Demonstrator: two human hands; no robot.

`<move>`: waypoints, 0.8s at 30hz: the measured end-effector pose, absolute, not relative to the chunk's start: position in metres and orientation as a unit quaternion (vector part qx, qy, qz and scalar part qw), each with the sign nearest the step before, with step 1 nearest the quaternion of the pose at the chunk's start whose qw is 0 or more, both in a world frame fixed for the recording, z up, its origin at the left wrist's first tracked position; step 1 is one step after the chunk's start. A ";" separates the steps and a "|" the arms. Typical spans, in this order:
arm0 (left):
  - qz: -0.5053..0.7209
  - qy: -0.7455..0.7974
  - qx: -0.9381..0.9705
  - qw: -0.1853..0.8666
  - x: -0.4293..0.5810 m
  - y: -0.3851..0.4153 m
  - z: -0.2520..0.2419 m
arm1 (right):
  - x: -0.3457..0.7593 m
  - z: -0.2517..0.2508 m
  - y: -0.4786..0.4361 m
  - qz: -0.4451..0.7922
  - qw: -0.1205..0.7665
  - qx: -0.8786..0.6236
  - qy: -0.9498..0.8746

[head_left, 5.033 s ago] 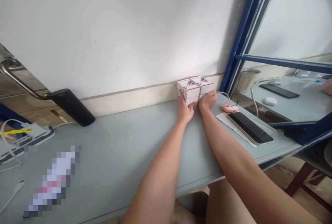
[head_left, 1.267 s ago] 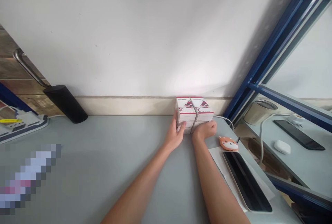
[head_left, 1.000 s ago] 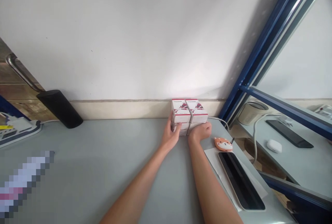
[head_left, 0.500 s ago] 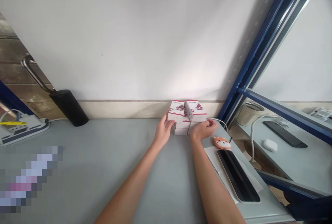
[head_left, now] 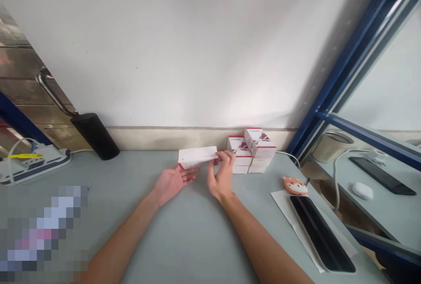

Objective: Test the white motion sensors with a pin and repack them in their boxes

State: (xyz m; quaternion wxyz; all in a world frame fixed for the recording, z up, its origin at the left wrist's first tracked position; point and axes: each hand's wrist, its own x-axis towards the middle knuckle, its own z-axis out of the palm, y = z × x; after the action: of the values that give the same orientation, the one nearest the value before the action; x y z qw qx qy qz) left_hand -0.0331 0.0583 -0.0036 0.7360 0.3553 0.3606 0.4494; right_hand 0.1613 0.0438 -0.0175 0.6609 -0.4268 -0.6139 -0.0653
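Note:
I hold a long white box with red ends (head_left: 197, 157) above the grey table (head_left: 184, 236), lying sideways between my hands. My left hand (head_left: 173, 181) is palm up with its fingertips under the box's left end. My right hand (head_left: 222, 174) pinches the box's right end with thumb and fingers. Just right of it, a stack of white and red boxes (head_left: 251, 151) stands against the wall, its top right box skewed.
A black cylinder (head_left: 95, 136) leans at the wall on the left, beside a white power strip (head_left: 34, 165). An orange animal-shaped item (head_left: 295, 185) and a black phone on paper (head_left: 320, 233) lie at the right. Blue shelf posts (head_left: 345, 69) rise at the right.
Both hands left the stack and moved left, lifting one box off it and turning it sideways. The top right box of the stack is now skewed.

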 end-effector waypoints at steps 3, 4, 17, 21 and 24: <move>0.444 0.339 0.345 0.754 -0.035 0.052 -0.006 | 0.160 -0.020 0.039 -0.002 0.653 -0.448 -0.610; 0.445 0.330 0.341 0.760 -0.033 0.051 -0.007 | 0.162 -0.020 0.038 0.026 0.645 -0.451 -0.616; 0.456 0.413 0.300 0.729 -0.004 0.048 -0.014 | 0.167 -0.033 0.032 0.049 0.595 -0.493 -0.633; 0.479 0.451 0.312 0.685 0.002 0.043 -0.020 | 0.162 -0.029 0.028 0.028 0.605 -0.494 -0.625; 0.521 0.500 0.358 0.592 -0.018 -0.005 -0.030 | 0.160 -0.030 0.027 0.037 0.591 -0.496 -0.635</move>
State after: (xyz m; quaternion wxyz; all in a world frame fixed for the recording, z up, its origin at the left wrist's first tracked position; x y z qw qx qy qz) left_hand -0.0182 -0.0053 -0.0305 0.5921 0.3576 0.5003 0.5208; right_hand 0.1596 0.0269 -0.0299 0.5909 -0.4964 -0.6348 0.0372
